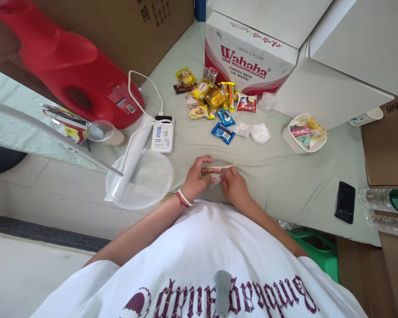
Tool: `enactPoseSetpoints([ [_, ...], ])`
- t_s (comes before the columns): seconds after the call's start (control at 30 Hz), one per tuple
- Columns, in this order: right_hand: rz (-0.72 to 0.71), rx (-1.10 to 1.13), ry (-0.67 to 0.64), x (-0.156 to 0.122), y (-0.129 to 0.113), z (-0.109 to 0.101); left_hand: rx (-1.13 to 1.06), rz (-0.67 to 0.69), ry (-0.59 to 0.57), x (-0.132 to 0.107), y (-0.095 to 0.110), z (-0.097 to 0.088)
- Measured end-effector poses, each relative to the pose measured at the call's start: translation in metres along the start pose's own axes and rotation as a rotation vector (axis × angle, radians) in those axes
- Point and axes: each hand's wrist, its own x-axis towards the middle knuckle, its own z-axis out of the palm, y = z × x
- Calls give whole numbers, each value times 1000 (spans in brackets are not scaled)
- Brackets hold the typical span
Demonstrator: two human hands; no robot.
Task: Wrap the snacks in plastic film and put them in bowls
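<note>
A small, crinkled clear plastic bag (215, 176) is held between my hands at the table's near edge. My left hand (197, 179) grips its left side, with thumb and fingers curled around it. On the right side, my right hand (236, 186) pinches the top edge. Whether anything is inside the bag, I cannot tell. Just beyond lie two crumpled clear plastic bags (260, 133), a dark blue snack packet (223, 133) and a lighter blue packet (226, 118). Behind them is a heap of yellow-wrapped snacks (215, 97) with a red packet (246, 102).
Left stand a round plastic lid (154, 176) with a plastic roll across it, a cabled power bank (163, 140), a plastic cup (106, 133) and a big red jug (86, 70). Right are a white bowl of packets (292, 140), a phone (345, 202) and bottles (384, 200). A Wahaha carton (245, 62) stands behind.
</note>
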Motion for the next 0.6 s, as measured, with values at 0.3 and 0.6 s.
enactPoseSetpoints([
  [0.3, -68, 93, 111, -6, 10, 7, 742, -28, 243, 3, 13, 10],
  [0.6, -245, -42, 116, -18, -3, 9, 541, -255, 35, 13, 36, 3],
])
